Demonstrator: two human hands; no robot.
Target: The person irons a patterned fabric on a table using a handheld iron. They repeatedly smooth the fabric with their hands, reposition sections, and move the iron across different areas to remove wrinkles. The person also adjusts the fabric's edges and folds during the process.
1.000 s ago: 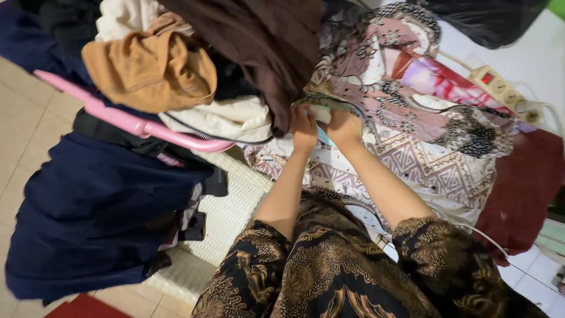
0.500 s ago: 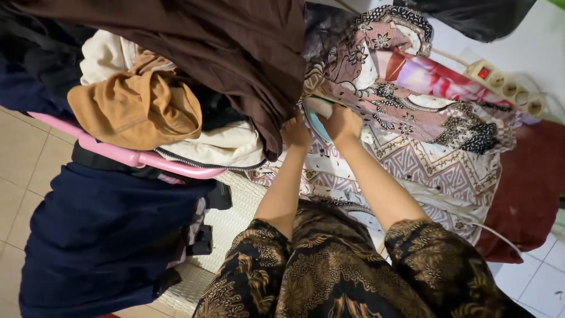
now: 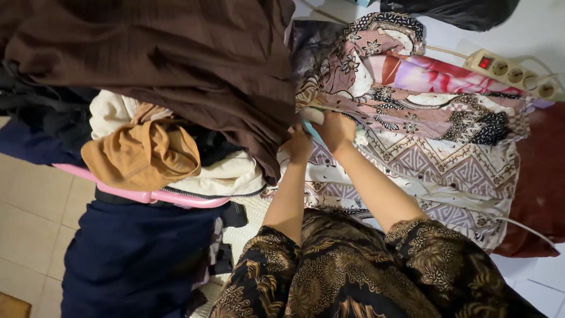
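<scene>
Right hand [image 3: 335,128] clenched around teal-and-white iron [image 3: 313,125], center frame, pressed on patterned cloth [image 3: 435,159]. Left hand [image 3: 299,145] just beside at 8 o'clock, fingers curled; grip on anything cannot tell. Brown garment [image 3: 176,65] hanging over at 10 o'clock, partly hiding iron. Laundry pile in pink basket [image 3: 147,196] at 9 o'clock. Power strip [image 3: 512,73] at 2 o'clock.

The patterned cloth [image 3: 412,135] lies spread in the right half of the frame. It is cream, pink and black, with flowers in the upper part and zigzag bands lower down. Its upper part is folded over and wrinkled. A small white and teal object [image 3: 312,121], only partly visible, sits at the fold near the centre, gripped there together with the cloth's edge.
</scene>
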